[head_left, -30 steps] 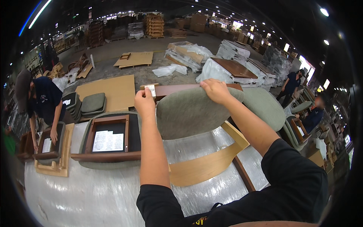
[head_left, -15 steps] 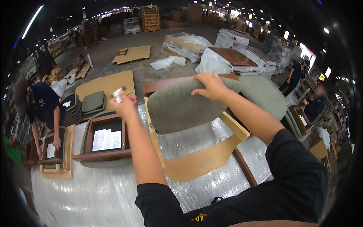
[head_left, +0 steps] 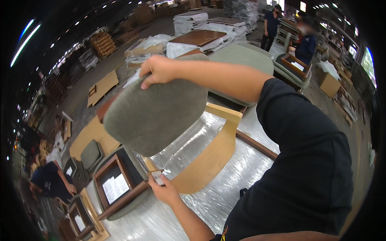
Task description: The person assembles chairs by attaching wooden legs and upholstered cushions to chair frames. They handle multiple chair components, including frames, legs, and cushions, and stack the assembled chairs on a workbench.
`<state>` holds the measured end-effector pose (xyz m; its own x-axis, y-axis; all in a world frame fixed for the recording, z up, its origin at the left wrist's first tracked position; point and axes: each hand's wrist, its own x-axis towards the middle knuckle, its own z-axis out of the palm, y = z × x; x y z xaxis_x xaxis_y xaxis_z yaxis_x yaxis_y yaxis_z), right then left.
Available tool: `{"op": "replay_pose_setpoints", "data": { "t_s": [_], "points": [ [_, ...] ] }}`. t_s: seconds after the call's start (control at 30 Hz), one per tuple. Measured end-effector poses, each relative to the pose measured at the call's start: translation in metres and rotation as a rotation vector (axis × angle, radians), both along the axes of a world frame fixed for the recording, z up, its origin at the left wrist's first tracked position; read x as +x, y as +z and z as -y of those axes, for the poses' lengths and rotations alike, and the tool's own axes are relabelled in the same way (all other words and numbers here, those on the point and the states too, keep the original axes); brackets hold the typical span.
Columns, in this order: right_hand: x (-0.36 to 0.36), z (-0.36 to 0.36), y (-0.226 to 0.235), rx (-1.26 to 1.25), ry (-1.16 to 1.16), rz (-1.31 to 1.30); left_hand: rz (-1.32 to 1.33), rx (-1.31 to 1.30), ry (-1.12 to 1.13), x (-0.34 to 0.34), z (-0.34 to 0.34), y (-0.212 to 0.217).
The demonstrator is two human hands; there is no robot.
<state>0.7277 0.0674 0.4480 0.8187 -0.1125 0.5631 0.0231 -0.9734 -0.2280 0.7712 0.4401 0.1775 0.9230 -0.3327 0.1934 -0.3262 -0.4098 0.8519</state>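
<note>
My right hand [head_left: 159,71] is closed over the top edge of a grey-green upholstered chair seat [head_left: 161,114], which it holds up on a slant. Below the seat lies a light wooden chair frame [head_left: 211,162] with a curved back panel, resting on clear plastic wrap. Low by the left end of this frame, my left hand [head_left: 165,192] closes on a small whitish object [head_left: 158,178] whose kind I cannot make out. The seat hides part of the frame.
Left of me lies a dark-framed chair part [head_left: 120,170] with white papers on it. A co-worker [head_left: 50,178] bends over another one. More grey-green seats [head_left: 241,66] are at the right. Wrapped stacks [head_left: 191,22] and two people stand farther back. Plastic wrap [head_left: 140,221] covers my work surface.
The view has swung right and tilted. My left hand has come down from beside the seat to the frame's left end, keeping the small object. The seat has tilted in my right hand.
</note>
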Motion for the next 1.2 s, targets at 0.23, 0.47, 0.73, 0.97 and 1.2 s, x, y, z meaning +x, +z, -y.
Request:
{"op": "replay_pose_setpoints", "data": {
  "t_s": [0.23, 0.47, 0.73, 0.97, 1.2],
  "points": [
    [-0.154, -0.032, 0.152, -0.045, -0.426, 0.226, 0.138, -0.467, 0.136, -0.034, -0.031, -0.017],
    [-0.332, -0.119, 0.2, 0.338, -0.391, 0.588, -0.093, 0.041, 0.355, -0.089, -0.157, -0.182],
    [-0.418, -0.183, 0.194, -0.155, -0.662, 0.183, -0.095, 0.581, 0.322, -0.097, -0.215, -0.178],
    [-0.458, -0.221, 0.166, -0.102, -0.408, -0.017, -1.915, -0.624, -1.209, -0.216, -0.037, 0.003],
    [-0.577, -0.267, 0.159, -0.053, -0.549, 0.072, -1.81, -0.961, -1.086, -0.248, 0.082, 0.094]
  ]
}}
